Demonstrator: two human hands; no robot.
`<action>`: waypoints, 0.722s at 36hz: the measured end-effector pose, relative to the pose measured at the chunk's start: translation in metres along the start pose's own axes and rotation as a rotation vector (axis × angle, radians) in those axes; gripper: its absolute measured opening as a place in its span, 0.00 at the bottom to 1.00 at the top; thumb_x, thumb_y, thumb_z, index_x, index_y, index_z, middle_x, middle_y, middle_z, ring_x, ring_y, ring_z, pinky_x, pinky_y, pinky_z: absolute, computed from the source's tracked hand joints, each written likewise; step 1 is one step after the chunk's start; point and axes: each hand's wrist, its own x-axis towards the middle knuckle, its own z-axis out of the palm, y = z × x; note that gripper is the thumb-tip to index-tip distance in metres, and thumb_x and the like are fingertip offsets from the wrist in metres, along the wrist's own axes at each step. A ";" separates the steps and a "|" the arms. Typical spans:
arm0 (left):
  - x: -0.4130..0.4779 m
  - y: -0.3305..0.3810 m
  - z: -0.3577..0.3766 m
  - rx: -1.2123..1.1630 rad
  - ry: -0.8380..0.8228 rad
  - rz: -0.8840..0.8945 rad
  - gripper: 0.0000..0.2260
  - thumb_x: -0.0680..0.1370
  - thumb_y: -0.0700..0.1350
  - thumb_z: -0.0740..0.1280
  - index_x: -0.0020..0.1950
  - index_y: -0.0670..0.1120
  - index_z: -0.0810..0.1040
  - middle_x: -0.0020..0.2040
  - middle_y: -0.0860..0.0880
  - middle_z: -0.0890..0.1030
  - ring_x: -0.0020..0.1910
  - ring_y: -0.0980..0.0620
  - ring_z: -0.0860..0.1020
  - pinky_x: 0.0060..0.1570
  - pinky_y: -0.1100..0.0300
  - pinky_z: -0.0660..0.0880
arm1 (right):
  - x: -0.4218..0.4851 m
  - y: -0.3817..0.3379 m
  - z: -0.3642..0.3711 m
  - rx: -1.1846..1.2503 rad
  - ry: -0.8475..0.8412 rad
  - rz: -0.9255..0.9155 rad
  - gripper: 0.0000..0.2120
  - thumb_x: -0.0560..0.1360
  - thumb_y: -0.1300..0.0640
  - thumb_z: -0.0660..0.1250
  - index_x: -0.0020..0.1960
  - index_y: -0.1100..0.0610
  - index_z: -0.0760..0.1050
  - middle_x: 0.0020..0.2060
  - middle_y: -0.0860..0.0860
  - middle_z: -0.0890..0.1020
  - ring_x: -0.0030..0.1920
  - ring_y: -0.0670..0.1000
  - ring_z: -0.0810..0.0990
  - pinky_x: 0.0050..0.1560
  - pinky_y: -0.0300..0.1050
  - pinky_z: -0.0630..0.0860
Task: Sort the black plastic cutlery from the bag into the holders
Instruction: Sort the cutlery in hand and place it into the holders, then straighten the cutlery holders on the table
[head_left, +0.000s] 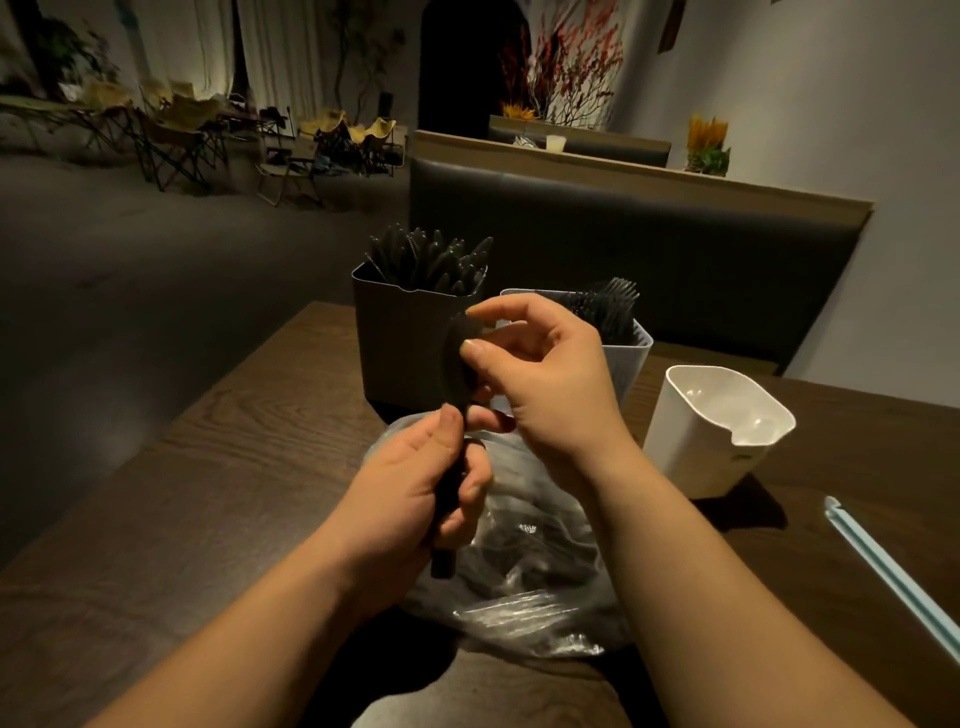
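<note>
While the left hand (415, 483) wraps its grip round the black spoons (456, 364) by their handles, the right hand (545, 384), pinching a bowl, should peel just one free.

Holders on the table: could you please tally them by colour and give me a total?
Dark grey: 1, the dark holder packed with black cutlery.
White or pale: 2, the pale holder with forks and the empty white holder.
Total: 3 holders.
</note>
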 end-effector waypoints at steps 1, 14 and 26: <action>0.000 0.000 0.000 0.001 0.002 0.009 0.18 0.79 0.56 0.58 0.42 0.48 0.82 0.30 0.47 0.67 0.23 0.54 0.61 0.28 0.59 0.53 | -0.001 0.000 0.000 0.008 -0.015 0.000 0.09 0.77 0.68 0.68 0.55 0.58 0.79 0.45 0.58 0.84 0.39 0.47 0.85 0.32 0.41 0.80; 0.000 -0.010 0.004 0.190 0.066 0.069 0.14 0.75 0.48 0.64 0.54 0.41 0.81 0.34 0.46 0.75 0.30 0.51 0.74 0.29 0.61 0.75 | 0.011 -0.043 -0.051 -0.213 0.395 -0.498 0.19 0.75 0.69 0.70 0.62 0.55 0.76 0.54 0.49 0.81 0.54 0.45 0.83 0.52 0.47 0.83; 0.002 -0.013 0.003 0.374 0.198 0.195 0.07 0.73 0.49 0.67 0.41 0.49 0.84 0.30 0.47 0.73 0.28 0.50 0.71 0.31 0.60 0.68 | 0.017 -0.040 -0.105 -0.534 0.743 -0.784 0.17 0.77 0.66 0.67 0.66 0.63 0.75 0.60 0.54 0.79 0.60 0.48 0.81 0.51 0.36 0.81</action>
